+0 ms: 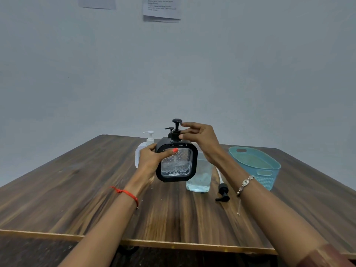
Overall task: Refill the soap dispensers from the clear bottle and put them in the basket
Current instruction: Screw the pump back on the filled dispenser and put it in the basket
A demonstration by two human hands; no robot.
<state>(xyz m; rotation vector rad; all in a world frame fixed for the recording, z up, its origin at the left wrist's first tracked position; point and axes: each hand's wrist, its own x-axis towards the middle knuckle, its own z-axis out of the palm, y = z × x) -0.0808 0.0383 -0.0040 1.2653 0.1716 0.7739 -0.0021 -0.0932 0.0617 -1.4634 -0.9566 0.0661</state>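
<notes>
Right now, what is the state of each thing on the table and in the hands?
Black dispenser: lifted, gripped by left hand.
Fitted pump: on the dispenser, pinched by right hand.
Clear bottle: standing, open, some liquid.
Loose pump: lying on table.
Basket: upright, nothing seen inside.
White dispenser: upright, pump on.

Both our forearms come in from the bottom edge and converge at centre. Our left grip [151, 160] clamps the left side of the black dispenser [177, 166], thumb [169, 152] laid across its front, fingers hidden behind it, wrist straight. Our right grip [200, 139] sits higher, wrist bent down, thumb and forefinger pinching the pump [176, 130] on top, the other fingers loosely curled. A red thread [127, 193] rings our left wrist, a bracelet [245, 183] our right. A sleeve [327, 255] shows near the right elbow.
</notes>
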